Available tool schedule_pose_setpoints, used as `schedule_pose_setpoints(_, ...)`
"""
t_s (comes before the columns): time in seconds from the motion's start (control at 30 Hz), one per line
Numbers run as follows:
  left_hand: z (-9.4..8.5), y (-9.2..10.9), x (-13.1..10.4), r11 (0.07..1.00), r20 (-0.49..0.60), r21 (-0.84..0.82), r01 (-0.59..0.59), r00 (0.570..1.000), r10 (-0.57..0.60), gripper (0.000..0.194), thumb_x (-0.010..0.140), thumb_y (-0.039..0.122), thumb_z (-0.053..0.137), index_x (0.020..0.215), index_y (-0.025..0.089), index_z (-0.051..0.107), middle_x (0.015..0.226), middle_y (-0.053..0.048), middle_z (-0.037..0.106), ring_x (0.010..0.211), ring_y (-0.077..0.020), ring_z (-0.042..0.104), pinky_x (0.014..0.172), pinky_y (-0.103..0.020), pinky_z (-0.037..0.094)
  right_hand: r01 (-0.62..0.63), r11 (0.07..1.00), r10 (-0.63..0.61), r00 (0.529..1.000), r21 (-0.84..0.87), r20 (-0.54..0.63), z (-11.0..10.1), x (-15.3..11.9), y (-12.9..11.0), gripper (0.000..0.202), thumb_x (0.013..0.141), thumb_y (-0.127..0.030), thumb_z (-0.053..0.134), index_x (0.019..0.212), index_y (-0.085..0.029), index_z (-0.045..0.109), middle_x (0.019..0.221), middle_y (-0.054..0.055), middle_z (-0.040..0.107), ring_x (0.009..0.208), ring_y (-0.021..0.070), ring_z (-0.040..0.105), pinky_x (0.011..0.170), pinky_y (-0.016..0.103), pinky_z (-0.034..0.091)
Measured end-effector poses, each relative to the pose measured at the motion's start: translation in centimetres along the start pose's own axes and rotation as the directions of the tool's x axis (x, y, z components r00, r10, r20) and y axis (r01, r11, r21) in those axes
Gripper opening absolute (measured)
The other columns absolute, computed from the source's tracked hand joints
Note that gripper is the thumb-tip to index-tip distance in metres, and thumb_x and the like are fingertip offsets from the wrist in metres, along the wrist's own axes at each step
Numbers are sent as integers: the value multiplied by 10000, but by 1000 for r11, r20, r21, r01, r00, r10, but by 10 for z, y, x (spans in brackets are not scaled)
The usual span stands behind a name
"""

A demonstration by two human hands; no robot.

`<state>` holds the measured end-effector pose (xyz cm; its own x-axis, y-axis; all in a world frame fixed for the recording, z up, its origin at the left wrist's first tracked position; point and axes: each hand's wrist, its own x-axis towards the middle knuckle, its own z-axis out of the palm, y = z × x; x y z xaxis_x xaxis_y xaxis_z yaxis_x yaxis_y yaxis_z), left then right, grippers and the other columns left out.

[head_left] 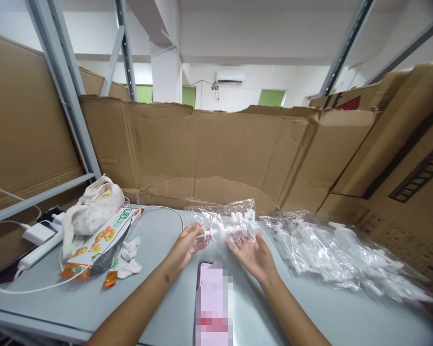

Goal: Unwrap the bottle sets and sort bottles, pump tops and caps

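Note:
A clear plastic bag [243, 209] with a white and transparent syringe-like item [234, 230] is held up above the grey table. My left hand [193, 242] has its fingers closed on the bag and the item's left end. Palm up under the item's right part is my right hand [254, 254], its fingers spread and its thumb apart. Whether its fingertips touch the bag is hard to tell. Below the hands lies a phone [211, 302] with a lit, blurred screen.
Several bagged white plastic items [332, 254] lie at the right. On the left are a snack package [101, 240], crumpled tissue [130, 259], a white cloth bag [97, 202], a power strip [39, 252] and cables. Cardboard [216, 154] walls the back of the table [159, 298].

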<state>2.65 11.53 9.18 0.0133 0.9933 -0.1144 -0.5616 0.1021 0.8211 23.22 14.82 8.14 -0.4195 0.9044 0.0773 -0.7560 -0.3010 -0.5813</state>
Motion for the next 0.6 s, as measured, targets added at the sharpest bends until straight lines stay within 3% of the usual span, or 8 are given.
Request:
schedule_pose_setpoints(0.17, -1, -6, -3, 986, 64, 169, 6, 998, -17, 402, 747, 346, 652, 1059, 176, 464, 1021, -104, 624, 841, -217, 659, 747, -336, 515, -68, 998, 68, 993, 4, -95, -5, 5, 21, 182, 655, -285, 732, 758, -242, 587, 799, -3, 673, 830, 167, 638, 899, 327, 471)
schedule_pose_setpoints(0.33, -5, -11, 0, 953, 94, 298, -48, 995, 20, 460, 731, 397, 652, 1082, 177, 451, 1029, -111, 609, 790, -196, 649, 688, -315, 508, -143, 989, 145, 986, 29, -81, -8, 6, 23, 114, 738, -259, 667, 735, -217, 561, 776, 12, 682, 892, 211, 644, 870, 380, 475)
schedule_pose_setpoints(0.6, -18, -18, 16, 843, 48, 500, -199, 978, 203, 595, 697, 373, 664, 1179, 220, 351, 986, -52, 525, 666, -112, 596, 591, -241, 460, -76, 997, 77, 976, 10, -202, -21, 10, 11, 113, 729, -221, 669, 742, -210, 557, 748, 9, 686, 896, 230, 654, 875, 399, 479)
